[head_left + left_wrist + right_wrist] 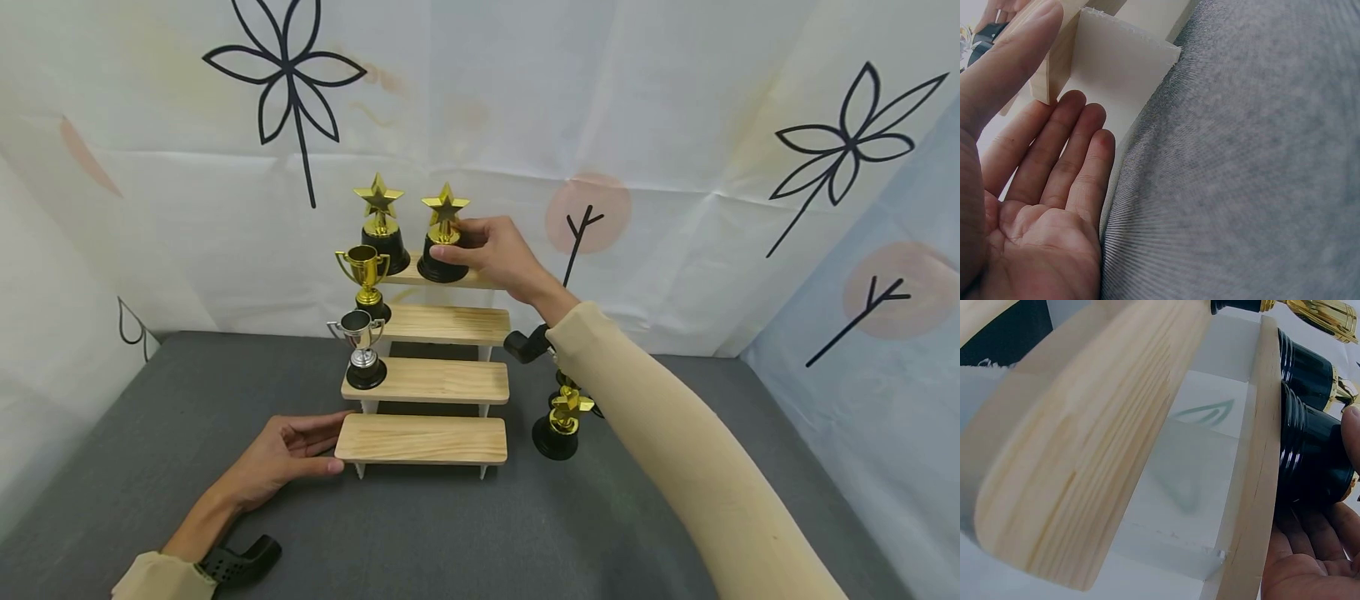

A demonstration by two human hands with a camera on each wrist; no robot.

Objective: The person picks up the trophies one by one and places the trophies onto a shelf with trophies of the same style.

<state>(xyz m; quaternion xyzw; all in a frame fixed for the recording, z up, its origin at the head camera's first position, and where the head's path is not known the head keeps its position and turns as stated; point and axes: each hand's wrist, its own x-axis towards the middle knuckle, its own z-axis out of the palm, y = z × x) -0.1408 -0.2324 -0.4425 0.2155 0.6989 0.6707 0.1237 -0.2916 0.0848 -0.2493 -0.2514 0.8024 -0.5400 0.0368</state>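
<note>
A four-step wooden stand [442, 439] is in the middle of the head view. At its top step, my right hand [504, 257] pinches a gold star trophy [446, 210] by its black base, thumb in front. The base sits right at the step's surface in the right wrist view. Left of it stands another gold star trophy [379, 200]. A gold cup trophy [365, 267] and a silver cup trophy [362, 329] stand at the left ends of the two steps below. My left hand [281, 458] has its fingers extended at the lowest step's left end.
More gold trophies [564, 414] with black bases stand on the grey tabletop [420, 542] right of the stand, partly hidden by my right sleeve. Pale cloth [480, 100] with printed leaves and pink circles hangs close behind and at the sides.
</note>
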